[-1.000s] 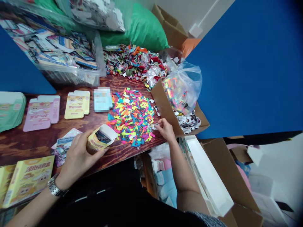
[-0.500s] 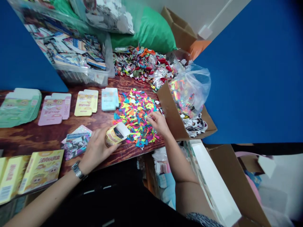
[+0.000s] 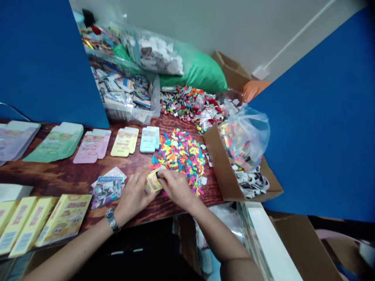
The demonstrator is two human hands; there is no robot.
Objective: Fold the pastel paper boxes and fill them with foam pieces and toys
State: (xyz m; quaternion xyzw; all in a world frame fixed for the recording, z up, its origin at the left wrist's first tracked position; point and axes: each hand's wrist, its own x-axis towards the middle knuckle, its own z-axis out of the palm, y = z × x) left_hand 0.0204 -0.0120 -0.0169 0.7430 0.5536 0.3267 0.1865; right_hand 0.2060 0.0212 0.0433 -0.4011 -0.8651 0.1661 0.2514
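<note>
- The right hand (image 3: 177, 189), over the bright pile half a second ago, is now at the mouth of the small yellow box (image 3: 152, 182). Its fingers are bent there beside a dark bit; whether they grip it, I cannot tell.
- The left hand (image 3: 133, 197) remains closed around that box, which sits tilted between both hands at the near edge of the pile.
- The view has swung left, bringing a lilac carton stack (image 3: 14, 142) into sight.
- On the dark, wood-grained table (image 3: 136, 166), the pile of colourful pieces (image 3: 187, 152) lies just beyond the hands. Glossy cards (image 3: 108, 191) lie beside the left hand.
- Flat cartons form a row: lilac, green (image 3: 58, 142), pink (image 3: 92, 146), yellow (image 3: 124, 142), blue (image 3: 149, 140). Larger yellow boxes (image 3: 68, 218) line the near left edge.
- Right of the pile, an open cardboard box (image 3: 222, 168) holds a clear bag (image 3: 258, 128) of bright bits and loose printed pieces.
- Behind are a clear bin (image 3: 129, 113) of cards, a heap of mixed trinkets (image 3: 193, 103) and a green bag (image 3: 208, 74).
- Blue panels (image 3: 43, 58) flank the table before a pale wall (image 3: 205, 23).
</note>
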